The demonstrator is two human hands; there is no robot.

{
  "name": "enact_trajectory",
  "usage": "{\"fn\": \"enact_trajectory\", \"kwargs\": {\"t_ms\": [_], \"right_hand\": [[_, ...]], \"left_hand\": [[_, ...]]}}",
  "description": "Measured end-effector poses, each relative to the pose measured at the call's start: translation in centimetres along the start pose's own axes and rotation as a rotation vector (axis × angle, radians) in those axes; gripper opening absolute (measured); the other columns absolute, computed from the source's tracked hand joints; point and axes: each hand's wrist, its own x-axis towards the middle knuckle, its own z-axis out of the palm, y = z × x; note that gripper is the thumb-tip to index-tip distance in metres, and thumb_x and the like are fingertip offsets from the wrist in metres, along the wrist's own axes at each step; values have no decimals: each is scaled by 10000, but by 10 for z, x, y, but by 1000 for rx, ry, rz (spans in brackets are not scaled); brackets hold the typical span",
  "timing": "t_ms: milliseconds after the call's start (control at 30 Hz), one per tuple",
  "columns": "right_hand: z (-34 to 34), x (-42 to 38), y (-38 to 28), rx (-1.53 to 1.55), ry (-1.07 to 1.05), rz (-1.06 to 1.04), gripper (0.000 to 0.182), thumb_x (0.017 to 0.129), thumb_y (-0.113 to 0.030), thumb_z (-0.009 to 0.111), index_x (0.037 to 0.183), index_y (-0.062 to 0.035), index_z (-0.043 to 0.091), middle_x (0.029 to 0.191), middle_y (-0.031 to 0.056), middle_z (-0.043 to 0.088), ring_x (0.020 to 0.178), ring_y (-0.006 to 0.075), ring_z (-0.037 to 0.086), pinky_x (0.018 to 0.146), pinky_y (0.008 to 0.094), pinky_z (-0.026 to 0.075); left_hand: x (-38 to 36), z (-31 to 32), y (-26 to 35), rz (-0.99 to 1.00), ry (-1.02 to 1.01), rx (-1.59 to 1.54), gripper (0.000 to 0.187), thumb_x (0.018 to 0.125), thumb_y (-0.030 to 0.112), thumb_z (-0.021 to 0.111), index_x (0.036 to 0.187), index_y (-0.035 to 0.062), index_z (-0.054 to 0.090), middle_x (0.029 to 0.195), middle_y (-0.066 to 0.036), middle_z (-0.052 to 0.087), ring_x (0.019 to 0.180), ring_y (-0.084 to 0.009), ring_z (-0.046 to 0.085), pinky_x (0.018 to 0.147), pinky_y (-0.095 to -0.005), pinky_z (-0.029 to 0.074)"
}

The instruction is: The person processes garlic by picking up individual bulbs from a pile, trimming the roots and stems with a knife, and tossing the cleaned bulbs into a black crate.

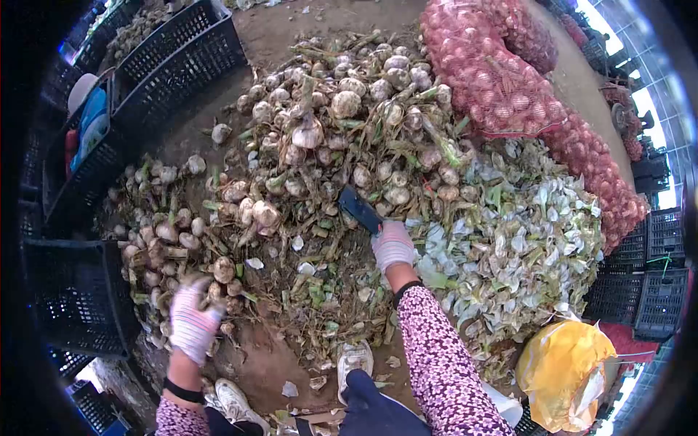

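Note:
My right hand point(393, 245), in a white and pink striped glove, is closed around a dark, flat, blade-like tool point(360, 209). The tool points up and left over a large heap of garlic bulbs point(346, 104) with stalks and roots. On the left, my left hand point(195, 320) wears a matching glove and is blurred by motion. Its thumb stands apart from the fingers, and nothing shows in its grasp. It is over the edge of a smaller pile of garlic point(166, 231), close to a single garlic bulb point(223, 269). The fingertips are smeared.
Cut stalks and skins form a pale heap point(534, 240) on the right. Red mesh sacks point(502, 87) of garlic lie behind it. Black crates point(76, 291) stand along the left, more crates point(660, 298) at far right. A yellow bag point(563, 374) sits at lower right.

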Motion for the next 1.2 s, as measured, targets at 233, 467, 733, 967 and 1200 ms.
{"fn": "enact_trajectory", "kwargs": {"t_ms": [233,467,733,967,1200], "right_hand": [[-10,-115,-11,582,-188,57,344,796,-252,697,1050,-34,624,940,161,701,873,305,679,818,387,532],[-12,-213,-14,491,-240,-543,268,765,-120,667,1022,-57,622,883,160,609,785,366,624,710,414,521],[-66,-212,-26,23,-268,-731,145,824,-217,666,834,-75,638,782,159,613,717,367,644,626,461,516],[-54,-214,-21,45,-275,-701,141,809,-213,680,835,-81,637,764,152,615,696,353,650,613,455,518],[-28,-201,-1,121,-197,-735,111,762,-163,683,847,-100,647,768,139,613,719,339,651,622,443,523]], "left_hand": [[-8,88,95,-713,-581,-1321,829,911,189,673,1563,19,190,1431,-186,502,1073,-343,672,791,-370,569],[-46,112,108,-567,-603,-1618,290,933,226,675,1163,51,687,1100,-33,705,991,-98,640,837,-287,531],[-49,96,101,-236,-608,-951,645,800,245,830,1320,17,521,1169,-73,665,1049,-130,622,936,-292,512],[-45,97,108,-185,-608,-754,543,777,260,850,1187,27,580,1069,-75,695,995,-126,647,886,-299,532],[-47,102,102,59,-607,-748,259,790,202,789,988,73,684,934,-71,710,832,-183,688,777,-309,552]]}}
